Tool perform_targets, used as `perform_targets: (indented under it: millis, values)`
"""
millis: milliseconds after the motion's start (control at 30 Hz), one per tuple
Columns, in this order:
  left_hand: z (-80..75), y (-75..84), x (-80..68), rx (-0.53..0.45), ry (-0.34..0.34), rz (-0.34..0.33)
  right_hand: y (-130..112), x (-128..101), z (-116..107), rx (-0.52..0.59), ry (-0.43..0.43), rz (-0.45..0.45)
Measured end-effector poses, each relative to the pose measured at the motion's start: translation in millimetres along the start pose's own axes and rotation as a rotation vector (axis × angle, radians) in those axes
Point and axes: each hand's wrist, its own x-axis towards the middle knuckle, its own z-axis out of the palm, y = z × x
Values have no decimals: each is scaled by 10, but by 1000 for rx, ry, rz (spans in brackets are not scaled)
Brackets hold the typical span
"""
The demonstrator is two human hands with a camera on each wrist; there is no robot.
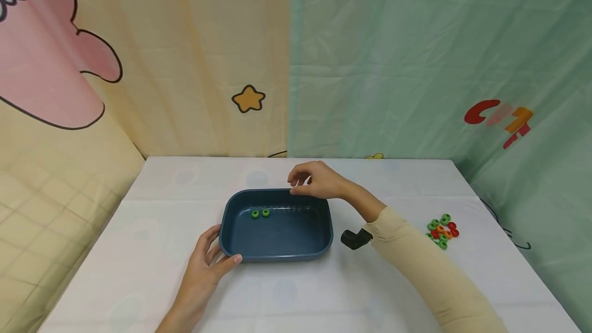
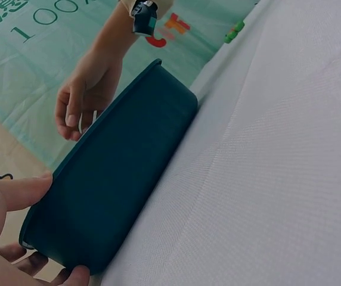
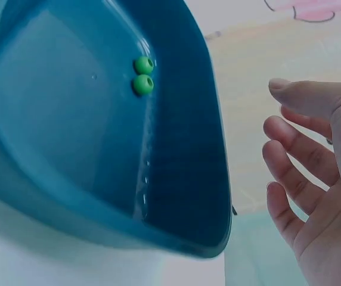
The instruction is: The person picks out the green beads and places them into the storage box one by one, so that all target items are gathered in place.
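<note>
A dark blue rectangular plastic basin (image 1: 277,235) sits on the table, with two green beads (image 3: 143,75) lying inside near its far wall. My left hand (image 1: 203,261) holds the basin's near left corner, its thumb at the front rim and its fingers along the left side. In the left wrist view that thumb (image 2: 30,190) lies against the rim. Above and beyond the far right part of the rim hovers my right hand (image 1: 319,179). Its fingers are loosely bent, and the right wrist view shows nothing between the thumb and fingers (image 3: 301,158).
A loose group of green, red and orange beads (image 1: 443,230) lies on the right side of the white-covered table (image 1: 115,251). The black camera (image 1: 356,239) on the right wrist sits beside the basin. Printed curtains (image 1: 370,76) stand behind the table.
</note>
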Motion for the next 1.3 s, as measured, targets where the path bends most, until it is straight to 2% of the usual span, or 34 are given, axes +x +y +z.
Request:
perform_targets:
  millis: [467, 1000, 1300]
  values:
    - [-9, 1, -5, 2, -2, 11, 134, -338, -146, 24, 40, 83]
    - [18, -3, 6, 8, 6, 10, 357, -762, -266, -32, 79, 118]
    - [12, -14, 3, 0, 6, 10, 447, -999, -354, -26, 99, 160]
